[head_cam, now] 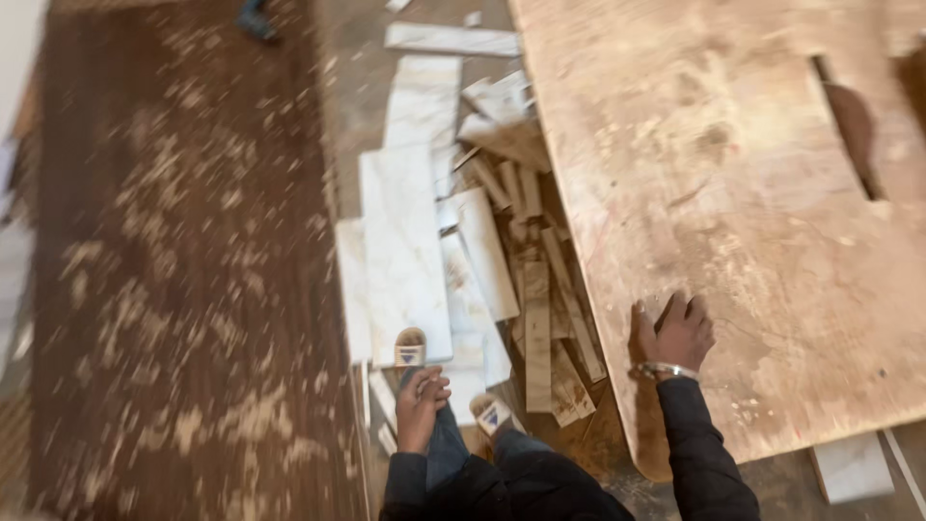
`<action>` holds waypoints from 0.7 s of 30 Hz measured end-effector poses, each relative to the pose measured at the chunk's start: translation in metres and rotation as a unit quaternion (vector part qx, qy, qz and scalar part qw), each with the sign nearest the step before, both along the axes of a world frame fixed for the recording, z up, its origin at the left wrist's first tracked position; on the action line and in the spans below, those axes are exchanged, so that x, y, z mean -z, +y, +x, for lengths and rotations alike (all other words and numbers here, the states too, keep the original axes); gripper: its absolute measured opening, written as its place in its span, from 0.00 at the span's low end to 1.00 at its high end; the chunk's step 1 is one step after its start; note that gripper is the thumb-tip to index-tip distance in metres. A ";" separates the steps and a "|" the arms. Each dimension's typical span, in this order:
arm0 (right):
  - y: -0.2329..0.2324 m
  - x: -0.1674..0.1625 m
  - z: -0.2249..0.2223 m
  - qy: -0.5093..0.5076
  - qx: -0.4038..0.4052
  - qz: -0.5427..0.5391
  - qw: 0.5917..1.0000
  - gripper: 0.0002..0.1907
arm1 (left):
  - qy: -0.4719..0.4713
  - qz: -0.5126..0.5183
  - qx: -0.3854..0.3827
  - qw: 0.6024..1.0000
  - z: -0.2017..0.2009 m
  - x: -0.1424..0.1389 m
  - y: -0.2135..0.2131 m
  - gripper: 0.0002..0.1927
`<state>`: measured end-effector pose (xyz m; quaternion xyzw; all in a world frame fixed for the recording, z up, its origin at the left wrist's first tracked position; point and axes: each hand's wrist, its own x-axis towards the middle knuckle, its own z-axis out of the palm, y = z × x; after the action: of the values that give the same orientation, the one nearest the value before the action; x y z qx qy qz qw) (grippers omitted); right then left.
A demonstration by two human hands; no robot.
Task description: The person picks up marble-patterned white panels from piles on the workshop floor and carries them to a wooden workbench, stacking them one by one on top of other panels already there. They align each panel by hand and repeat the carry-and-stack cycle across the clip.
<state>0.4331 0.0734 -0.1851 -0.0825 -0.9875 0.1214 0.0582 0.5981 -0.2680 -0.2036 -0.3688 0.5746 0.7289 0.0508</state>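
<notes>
Plywood board (733,193): the biggest thing in view, a worn pale sheet with rounded corners, filling the right half. A long slot (849,125) is cut near its far right edge. It seems to serve as your working surface, raised over the floor, since offcuts run under its left edge.

Floor (174,289): dark brown on the left, scattered with pale sawdust and chips. The view is blurred here, so finer detail cannot be told.

White panels (405,251): long pale strips with faint veining, lying flat and overlapping between the dark floor and the board's left edge, probably dropped there as cuttings.

Wood offcuts (540,318): narrow brown slats heaped against and partly under the board's left edge, crowding the ground where you stand.

Right hand (673,333): it rests on the board near its lower left corner, fingers curled over a small pale block (656,307), apparently pressing or gripping it; a metal bracelet (666,370) circles your wrist. The hand looks braced there for support.

Left hand (421,400): loosely closed and held low over your knee, empty as far as can be seen.

Sandals (410,349): your feet stand on the white panels, so footing is uneven.

Loose white piece (851,465): it lies below the board's near edge.
</notes>
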 end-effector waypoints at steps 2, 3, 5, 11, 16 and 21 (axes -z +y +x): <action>-0.008 -0.009 0.003 0.002 0.025 -0.003 1.000 0.41 | 0.004 0.042 0.023 0.999 -0.035 0.007 -0.022 0.17; -0.014 -0.013 0.005 -0.001 0.038 -0.005 0.999 0.40 | -0.007 0.062 0.037 0.997 -0.043 0.008 -0.036 0.17; -0.033 -0.021 0.011 -0.019 0.094 -0.013 0.995 0.36 | 0.012 0.058 0.058 0.997 -0.072 0.005 -0.072 0.16; -0.105 -0.057 0.031 -0.090 0.222 0.019 0.971 0.34 | 0.011 -0.004 0.118 0.993 -0.158 -0.038 -0.194 0.17; -0.140 -0.081 0.035 -0.101 0.281 -0.010 0.954 0.30 | 0.045 -0.073 0.111 0.990 -0.212 -0.066 -0.258 0.17; -0.144 -0.079 0.033 -0.049 0.304 0.004 0.951 0.26 | 0.058 0.016 0.147 0.987 -0.251 -0.053 -0.252 0.18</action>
<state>0.4661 -0.0701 -0.1064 -0.3842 -0.9178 0.0894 0.0447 0.3471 -0.5198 -0.1505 -0.2361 0.6131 0.7426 0.1301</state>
